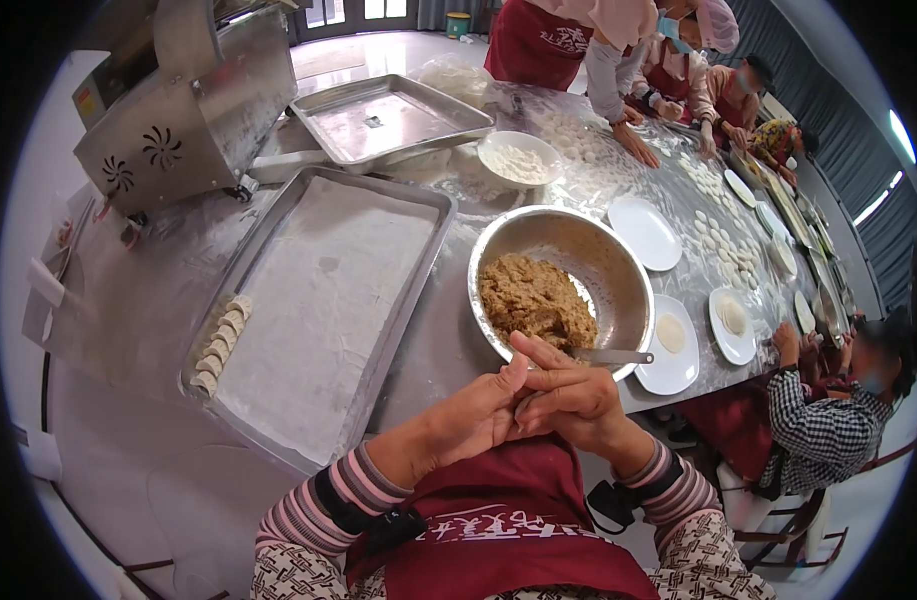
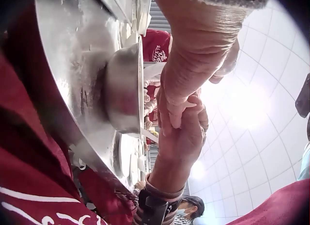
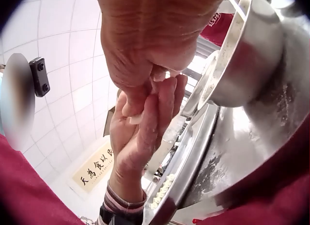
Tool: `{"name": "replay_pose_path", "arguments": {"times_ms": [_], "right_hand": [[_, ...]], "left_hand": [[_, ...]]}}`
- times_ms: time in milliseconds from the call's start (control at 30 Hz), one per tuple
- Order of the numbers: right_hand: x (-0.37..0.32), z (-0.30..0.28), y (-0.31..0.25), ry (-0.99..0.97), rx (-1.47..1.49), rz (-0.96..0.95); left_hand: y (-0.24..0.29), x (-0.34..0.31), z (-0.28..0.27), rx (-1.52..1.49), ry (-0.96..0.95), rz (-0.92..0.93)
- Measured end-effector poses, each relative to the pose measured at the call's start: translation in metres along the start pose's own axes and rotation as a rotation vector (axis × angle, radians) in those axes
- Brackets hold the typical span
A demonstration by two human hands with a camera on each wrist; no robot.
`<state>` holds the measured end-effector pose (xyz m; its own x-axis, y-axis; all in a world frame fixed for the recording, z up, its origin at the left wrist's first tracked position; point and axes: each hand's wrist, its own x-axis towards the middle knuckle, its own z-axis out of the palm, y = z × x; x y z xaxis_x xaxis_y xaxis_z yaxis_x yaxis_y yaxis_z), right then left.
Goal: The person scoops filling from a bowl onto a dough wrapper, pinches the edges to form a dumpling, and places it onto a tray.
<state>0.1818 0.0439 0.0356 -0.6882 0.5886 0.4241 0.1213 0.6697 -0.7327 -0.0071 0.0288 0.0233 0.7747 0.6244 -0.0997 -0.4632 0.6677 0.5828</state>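
My left hand point(image 1: 468, 415) and right hand point(image 1: 581, 402) meet just in front of the metal bowl, above the apron. Between their curled fingers is a pale dumpling point(image 3: 136, 120), mostly hidden; only bits of its dough edge show in the wrist views. Both hands press and pinch at it. Brown minced filling point(image 1: 533, 295) is heaped in the bowl point(image 1: 623, 290), and a spoon handle point(image 1: 613, 356) sticks out over the near rim. Several folded dumplings point(image 1: 221, 345) lie in a row along the left side of a lined tray point(image 1: 323, 270).
White plates point(image 1: 643, 235) stand right of the bowl, two with round wrappers point(image 1: 670, 333). Behind are a flour bowl point(image 1: 519, 160) and another metal tray point(image 1: 388, 115). A steel machine point(image 1: 193, 125) stands at the back left. Other people work along the floured table's far and right sides.
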Motion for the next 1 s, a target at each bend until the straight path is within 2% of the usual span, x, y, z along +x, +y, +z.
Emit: {"name": "replay_pose_path", "arguments": {"times_ms": [67,133,167,233,300,433,467,533,600,667,767,833,1000], "right_hand": [[0.001,0.001,-0.001,-0.002,-0.014,0.014],[0.004,0.003,-0.007,0.061,0.233,0.187],[0.005,0.002,-0.008,0.06,0.233,0.187],[0.009,-0.001,-0.008,-0.048,0.041,0.101],[0.008,-0.001,-0.003,-0.065,0.016,0.057],[0.005,0.005,0.004,-0.06,-0.036,-0.003],[0.006,0.006,0.001,-0.062,-0.036,-0.005],[0.01,0.006,-0.008,-0.038,0.147,0.146],[0.013,0.003,-0.011,-0.064,0.083,0.118],[0.014,0.004,-0.011,-0.09,0.02,0.09],[0.012,0.008,-0.006,-0.096,-0.045,0.051],[0.006,0.011,-0.001,-0.004,-0.12,0.042],[0.006,0.015,0.001,0.041,-0.094,0.095]], "left_hand": [[-0.001,0.001,-0.005,-0.066,-0.02,-0.01],[0.001,-0.001,-0.004,-0.057,-0.036,-0.004],[0.003,-0.002,-0.003,-0.049,-0.052,0.0],[0.007,-0.002,0.006,-0.053,-0.016,-0.012],[0.006,0.0,0.006,-0.055,0.02,-0.026],[0.002,0.0,-0.004,-0.074,-0.046,-0.036],[0.003,-0.001,-0.005,-0.094,-0.044,-0.042],[0.003,-0.001,-0.015,-0.081,-0.102,-0.031],[0.003,-0.001,-0.015,-0.07,-0.163,-0.025],[0.007,-0.002,-0.002,-0.041,-0.032,-0.012],[0.008,-0.002,0.008,-0.062,0.057,-0.001],[0.003,-0.001,0.001,-0.064,0.036,0.028],[-0.009,0.003,-0.017,-0.09,0.057,0.09]]}}
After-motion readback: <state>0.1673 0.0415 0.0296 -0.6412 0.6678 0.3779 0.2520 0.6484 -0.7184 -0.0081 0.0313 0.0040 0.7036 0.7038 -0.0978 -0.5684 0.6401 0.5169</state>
